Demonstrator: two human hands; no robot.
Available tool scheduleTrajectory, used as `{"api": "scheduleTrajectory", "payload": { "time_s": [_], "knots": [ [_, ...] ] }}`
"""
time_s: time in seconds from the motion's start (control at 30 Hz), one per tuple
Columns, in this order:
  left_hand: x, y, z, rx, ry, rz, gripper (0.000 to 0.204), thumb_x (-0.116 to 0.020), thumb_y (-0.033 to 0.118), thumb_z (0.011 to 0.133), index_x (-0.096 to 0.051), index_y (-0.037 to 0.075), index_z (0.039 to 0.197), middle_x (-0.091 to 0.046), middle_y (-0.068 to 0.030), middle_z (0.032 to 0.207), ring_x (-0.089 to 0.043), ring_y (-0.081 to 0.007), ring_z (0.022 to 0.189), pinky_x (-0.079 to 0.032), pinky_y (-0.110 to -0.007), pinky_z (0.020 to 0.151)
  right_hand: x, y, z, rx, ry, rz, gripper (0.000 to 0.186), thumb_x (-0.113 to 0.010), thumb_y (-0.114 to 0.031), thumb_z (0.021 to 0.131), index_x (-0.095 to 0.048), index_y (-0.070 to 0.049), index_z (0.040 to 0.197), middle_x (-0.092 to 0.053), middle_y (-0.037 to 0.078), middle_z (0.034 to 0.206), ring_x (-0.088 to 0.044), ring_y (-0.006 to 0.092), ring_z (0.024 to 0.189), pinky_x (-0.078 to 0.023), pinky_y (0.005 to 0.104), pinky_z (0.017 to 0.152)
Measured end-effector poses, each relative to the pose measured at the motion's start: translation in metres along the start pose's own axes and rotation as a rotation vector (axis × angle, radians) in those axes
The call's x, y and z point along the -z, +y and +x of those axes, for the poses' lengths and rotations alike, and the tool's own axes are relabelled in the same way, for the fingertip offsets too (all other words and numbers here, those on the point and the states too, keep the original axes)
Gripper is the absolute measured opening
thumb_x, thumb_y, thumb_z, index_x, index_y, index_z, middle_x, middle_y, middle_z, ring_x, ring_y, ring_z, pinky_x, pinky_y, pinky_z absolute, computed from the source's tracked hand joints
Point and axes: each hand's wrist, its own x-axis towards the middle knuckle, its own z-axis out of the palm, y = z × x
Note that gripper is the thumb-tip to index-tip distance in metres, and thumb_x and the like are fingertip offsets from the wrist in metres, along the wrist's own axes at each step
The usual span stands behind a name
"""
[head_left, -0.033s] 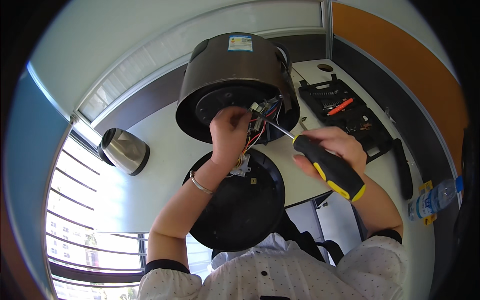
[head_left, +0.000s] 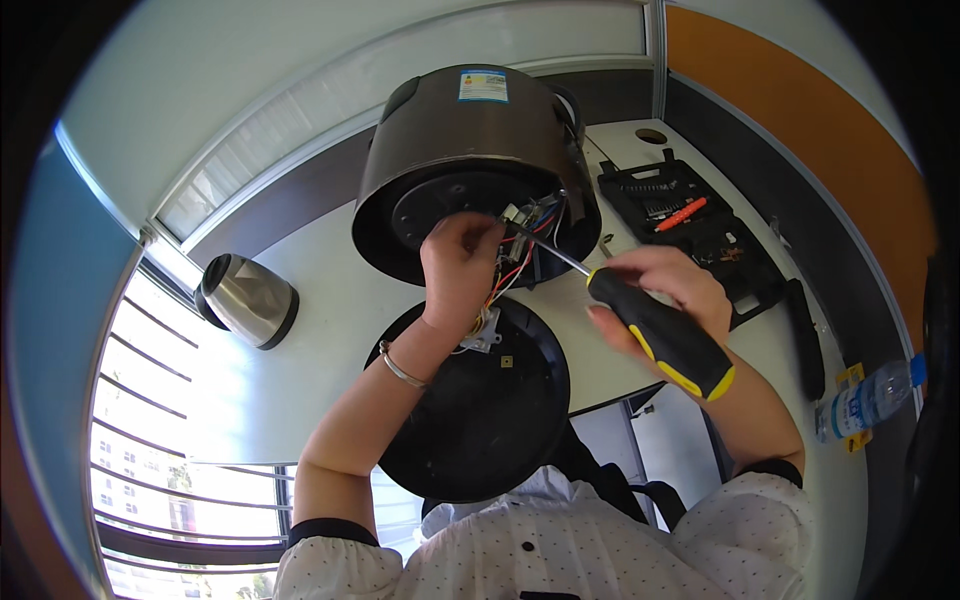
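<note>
Here, one screwdriver (head_left: 630, 305), two hands (head_left: 458, 268) (head_left: 692, 292).

I can pass over the bench (head_left: 335, 285) at left, between the steel kettle (head_left: 250, 300) and dark pot body (head_left: 455, 125), but loose wires (head_left: 547, 217), screwdriver (head_left: 662, 335) and tool case (head_left: 757, 265) obstruct the right.

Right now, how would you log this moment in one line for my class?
left hand: beside wires; right hand: gripping screwdriver; shaft: angled into dark appliance; wires: exposed
</note>
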Motion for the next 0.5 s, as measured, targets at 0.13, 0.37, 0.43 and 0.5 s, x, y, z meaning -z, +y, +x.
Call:
{"api": "scheduleTrajectory", "payload": {
  "time_s": [0.13, 0.37, 0.43, 0.5],
  "knots": [
    [0.000, -0.003, 0.000, -0.014, 0.006, 0.013, 0.010, -0.068, 0.003, 0.076, -0.065, -0.003, 0.083, -0.064, -0.0129, 0.074, -0.062, -0.0179, 0.061, -0.048, -0.027, 0.056, -0.006, -0.002, 0.009, -0.047, -0.029, 0.151, 0.036, -0.076, 0.005, 0.068, -0.054, 0.000, 0.097, -0.062, 0.022, 0.107, -0.067, 0.0247, 0.086, -0.054, 0.0294, 0.074],
    [0.002, 0.005, -0.001, -0.001, -0.002, 0.027, 0.009, -0.067, 0.003, 0.076, -0.066, -0.002, 0.082, -0.063, -0.0135, 0.075, -0.063, -0.0192, 0.062, -0.048, -0.028, 0.056, -0.006, 0.001, 0.013, -0.018, -0.217, 0.105, 0.036, -0.075, 0.008, 0.067, -0.054, -0.001, 0.095, -0.064, 0.020, 0.099, -0.068, 0.0245, 0.084, -0.054, 0.0285, 0.074],
    [0.000, 0.005, -0.001, -0.031, -0.006, 0.033, 0.008, -0.067, 0.003, 0.077, -0.065, -0.003, 0.083, -0.064, -0.0112, 0.074, -0.062, -0.0160, 0.063, -0.048, -0.026, 0.056, -0.013, 0.001, 0.008, 0.083, -0.109, 0.013, 0.039, -0.079, 0.002, 0.065, -0.057, -0.003, 0.097, -0.065, 0.016, 0.086, -0.067, 0.0235, 0.073, -0.054, 0.0276, 0.064],
    [-0.001, 0.006, -0.002, -0.078, -0.006, 0.051, 0.008, -0.066, 0.002, 0.080, -0.064, -0.004, 0.086, -0.064, -0.0064, 0.071, -0.060, -0.0086, 0.063, -0.046, -0.022, 0.055, -0.017, 0.001, 0.002, 0.160, -0.053, -0.085, 0.042, -0.082, -0.003, 0.063, -0.060, -0.004, 0.099, -0.065, 0.013, 0.082, -0.066, 0.0227, 0.064, -0.053, 0.0255, 0.054]
  ]
}}
